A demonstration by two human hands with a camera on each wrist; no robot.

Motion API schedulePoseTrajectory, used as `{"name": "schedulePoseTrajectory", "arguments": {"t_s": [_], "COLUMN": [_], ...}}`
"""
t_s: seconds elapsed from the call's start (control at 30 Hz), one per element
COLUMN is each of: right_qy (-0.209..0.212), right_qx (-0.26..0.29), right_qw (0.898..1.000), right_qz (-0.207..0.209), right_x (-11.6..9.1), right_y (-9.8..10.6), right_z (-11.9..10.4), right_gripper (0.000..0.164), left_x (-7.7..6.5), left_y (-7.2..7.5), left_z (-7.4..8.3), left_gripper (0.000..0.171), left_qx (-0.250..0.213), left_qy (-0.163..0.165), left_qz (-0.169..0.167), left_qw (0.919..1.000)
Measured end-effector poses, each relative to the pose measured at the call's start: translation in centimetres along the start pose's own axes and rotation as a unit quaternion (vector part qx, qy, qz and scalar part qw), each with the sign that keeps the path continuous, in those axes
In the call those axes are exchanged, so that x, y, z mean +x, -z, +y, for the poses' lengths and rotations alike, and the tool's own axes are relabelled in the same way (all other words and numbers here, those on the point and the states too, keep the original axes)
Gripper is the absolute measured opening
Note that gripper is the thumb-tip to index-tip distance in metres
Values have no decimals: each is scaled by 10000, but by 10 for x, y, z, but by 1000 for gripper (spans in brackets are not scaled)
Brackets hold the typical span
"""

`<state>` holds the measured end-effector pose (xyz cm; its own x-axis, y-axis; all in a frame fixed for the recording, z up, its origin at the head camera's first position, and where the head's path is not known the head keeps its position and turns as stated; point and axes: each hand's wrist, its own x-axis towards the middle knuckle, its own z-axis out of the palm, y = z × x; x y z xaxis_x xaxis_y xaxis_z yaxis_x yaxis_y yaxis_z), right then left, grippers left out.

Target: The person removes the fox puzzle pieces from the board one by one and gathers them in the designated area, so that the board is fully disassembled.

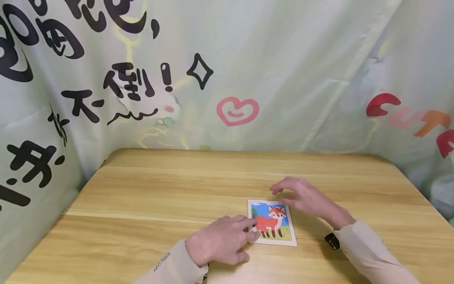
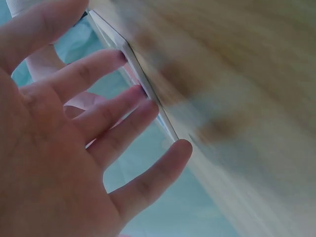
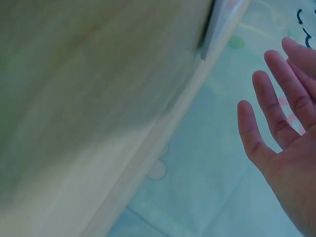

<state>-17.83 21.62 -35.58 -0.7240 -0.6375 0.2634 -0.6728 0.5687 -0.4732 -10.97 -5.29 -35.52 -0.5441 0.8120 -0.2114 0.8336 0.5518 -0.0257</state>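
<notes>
A square fox picture board (image 1: pixel 271 225) with a white border lies flat on the wooden table, right of the middle in the head view. My left hand (image 1: pixel 223 240) rests at its left side, fingertips overlapping the border and the fox's back end. Seen from the left wrist, those fingers are spread and loosely extended along the board's edge (image 2: pixel 142 76). Over the board's far right corner hovers my right hand (image 1: pixel 306 197), its fingers relaxed and holding nothing. Just a corner of the board (image 3: pixel 210 37) shows in the right wrist view, apart from that hand's fingers.
The wooden table (image 1: pixel 142 189) has rounded far corners. Behind it and along its left side hangs a pale curtain (image 1: pixel 283 59) with black writing and a pink heart (image 1: pixel 237 124). A black band (image 1: pixel 332 241) shows at the right sleeve's cuff.
</notes>
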Motion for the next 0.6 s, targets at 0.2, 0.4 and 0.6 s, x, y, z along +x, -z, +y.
{"name": "schedulePoseTrajectory", "arguments": {"t_s": [0.2,0.4,0.6], "right_qy": [-61,47,20], "right_qx": [240,236,379], "right_qw": [9984,9956,9921], "right_qz": [-502,-905,-1196], "right_x": [3,10,17], "right_y": [-8,-12,-19], "right_z": [-2,-6,-8], "right_gripper": [31,31,36], "left_x": [1,3,3], "left_y": [-2,-3,-2], "left_z": [2,1,0], "left_gripper": [60,51,51], "left_qx": [158,103,127], "left_qy": [-33,-90,-79], "left_qz": [-23,141,144], "left_qw": [9999,9998,9998]}}
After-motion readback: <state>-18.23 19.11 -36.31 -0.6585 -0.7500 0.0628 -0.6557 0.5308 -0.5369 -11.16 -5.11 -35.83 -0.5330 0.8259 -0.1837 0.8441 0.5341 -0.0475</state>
